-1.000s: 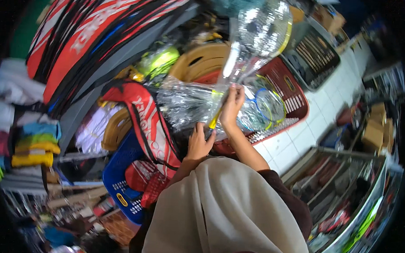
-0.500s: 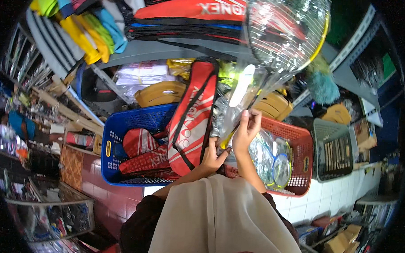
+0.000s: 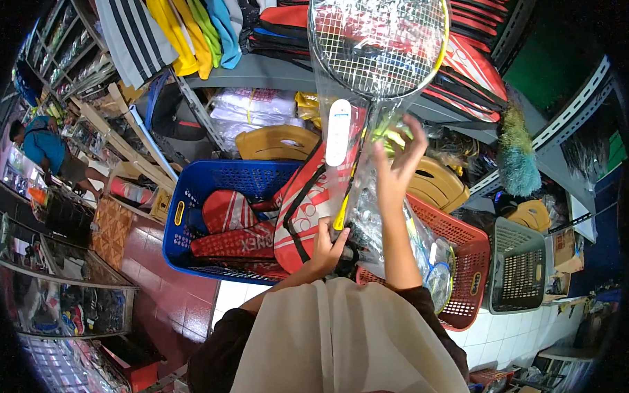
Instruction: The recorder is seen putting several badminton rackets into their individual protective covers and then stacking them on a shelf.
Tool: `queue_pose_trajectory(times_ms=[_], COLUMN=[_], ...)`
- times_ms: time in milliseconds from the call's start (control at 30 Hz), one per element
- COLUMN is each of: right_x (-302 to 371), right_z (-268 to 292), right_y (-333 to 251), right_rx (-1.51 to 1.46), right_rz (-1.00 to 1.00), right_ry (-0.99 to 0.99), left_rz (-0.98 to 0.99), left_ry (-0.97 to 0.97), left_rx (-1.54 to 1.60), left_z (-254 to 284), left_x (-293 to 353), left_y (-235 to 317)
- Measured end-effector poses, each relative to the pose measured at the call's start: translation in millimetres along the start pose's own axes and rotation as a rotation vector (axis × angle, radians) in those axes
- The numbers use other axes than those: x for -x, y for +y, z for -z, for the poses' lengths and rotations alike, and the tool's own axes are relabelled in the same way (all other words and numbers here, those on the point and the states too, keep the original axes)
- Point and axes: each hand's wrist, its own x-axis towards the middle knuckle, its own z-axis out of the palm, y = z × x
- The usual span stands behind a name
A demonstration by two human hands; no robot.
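Observation:
A badminton racket point(image 3: 376, 89) in a clear plastic sleeve stands upright before me, its strung head toward the shelf. A white oblong tag point(image 3: 338, 133) shows inside the sleeve. My left hand point(image 3: 327, 244) is closed around the lower end by the yellow part of the grip. Beside the shaft, my right hand point(image 3: 402, 158) is raised with its fingers apart and nothing seen in them. Behind the racket, a red racket bag point(image 3: 301, 227) with a black strap leans partly out of the blue basket point(image 3: 233, 171); the racket covers part of it.
More red racket bags point(image 3: 223, 245) lie in the blue basket. To the right, a red basket point(image 3: 468, 271) holds wrapped rackets, next to a grey-green basket point(image 3: 519, 235). A shelf point(image 3: 263, 73) with stacked bags and folded clothes runs across the back. Another person point(image 3: 46, 145) is at far left.
The racket has swung left and more upright. My right hand has come off its lower part and risen, fingers spreading. My left hand still grips the bottom end.

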Motion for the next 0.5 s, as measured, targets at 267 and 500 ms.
queue_pose_trajectory(times_ms=[267,500], right_x=[-89,-91], right_z=[26,35], right_y=[-37,-66], right_rx=[-0.153,-0.373], right_rz=[-0.071,-0.132], right_ry=[-0.066,-0.328], left_rz=[0.109,-0.222], left_ry=[-0.121,-0.055], left_rx=[0.43,0.012], left_z=[12,38], left_x=[-22,-83], left_y=[-11,13])
